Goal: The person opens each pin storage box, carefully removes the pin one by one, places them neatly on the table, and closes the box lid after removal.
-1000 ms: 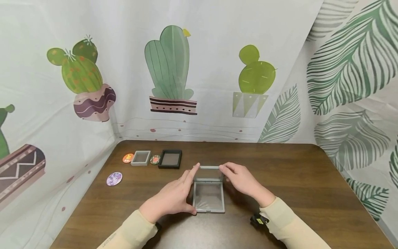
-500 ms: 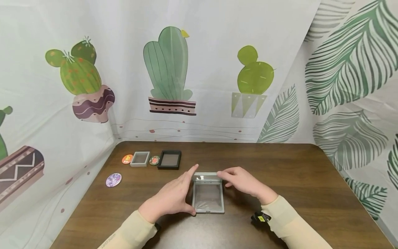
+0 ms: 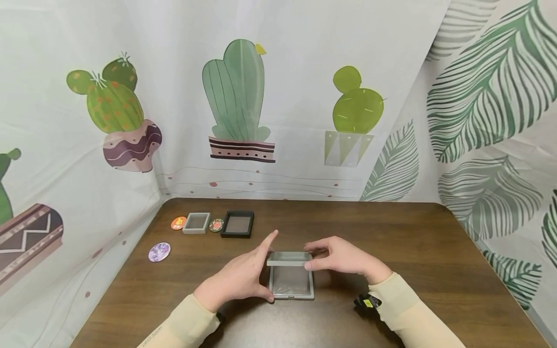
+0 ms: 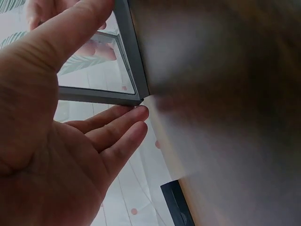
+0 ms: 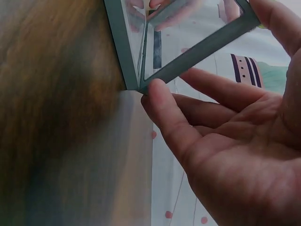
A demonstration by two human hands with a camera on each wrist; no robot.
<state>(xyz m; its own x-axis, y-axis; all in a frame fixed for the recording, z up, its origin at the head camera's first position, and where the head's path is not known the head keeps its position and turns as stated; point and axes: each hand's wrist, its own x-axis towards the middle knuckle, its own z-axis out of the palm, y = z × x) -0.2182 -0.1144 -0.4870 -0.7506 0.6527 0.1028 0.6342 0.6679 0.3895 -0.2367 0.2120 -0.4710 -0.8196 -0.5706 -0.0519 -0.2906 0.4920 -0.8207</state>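
Observation:
A grey hinged display frame [image 3: 292, 296] with clear film lies on the table before me, its lid [image 3: 287, 259] tilted up from the far side and leaning over the base. My left hand [image 3: 243, 274] braces its left side, the thumb at the near corner and fingertips touching the far, hinged corner, while the index finger points up and away. With my right hand [image 3: 344, 258] I hold the lid's right end, the thumb at its raised edge and fingers behind. The right wrist view shows the lid [image 5: 202, 51] slanting at an angle to the base.
Toward the back left of the brown table [image 3: 391, 227] are a small grey frame [image 3: 197, 231], a black frame [image 3: 237, 235], an orange round badge [image 3: 178, 223], a dark patterned badge [image 3: 216, 224] and a purple one [image 3: 159, 252]. A cactus-print cloth [image 3: 300, 96] hangs behind.
The lid has swung from upright toward me over the base, with my right hand guiding it nearer. My left hand stays in place at the base.

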